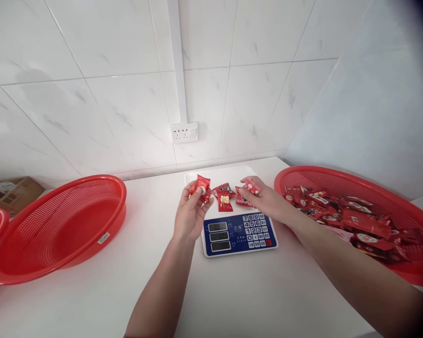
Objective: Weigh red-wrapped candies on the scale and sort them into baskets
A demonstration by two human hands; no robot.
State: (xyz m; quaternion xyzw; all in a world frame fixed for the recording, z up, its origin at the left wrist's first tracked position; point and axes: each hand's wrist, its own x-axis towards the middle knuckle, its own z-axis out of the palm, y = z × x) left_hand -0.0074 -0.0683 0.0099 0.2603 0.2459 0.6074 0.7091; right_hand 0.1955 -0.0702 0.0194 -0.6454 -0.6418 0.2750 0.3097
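Hand state: From my remote station, I see the left hand (189,212) at the left side of the scale (239,234), thumb and fingertips clamped on a red packet (203,184). The right hand (264,193) is at the right side, its thumb and fingers closed on a spotted packet (253,186).

Location: Both packets are held at the pan (232,171). Loose packets (224,203) lie on it between the hands; two overlap, and another is just beside the right fingers. More packets fill part of the right basket (312,170).

Faults and causes:

1. Dropped packet. Cause: glossy film sliding under a light pinch.
2. Split wrapper. Cause: excess thumb pressure or twisting.
3. False reading. Cause: either hand bearing on the pan; I cannot tell whether they touch it. I cannot read the displays (220,236) reliably.
4. Unintended entry. Cause: the right wrist dropping onto the keypad (257,230).
5. Shifted basket. Cause: the right forearm catching the near rim.
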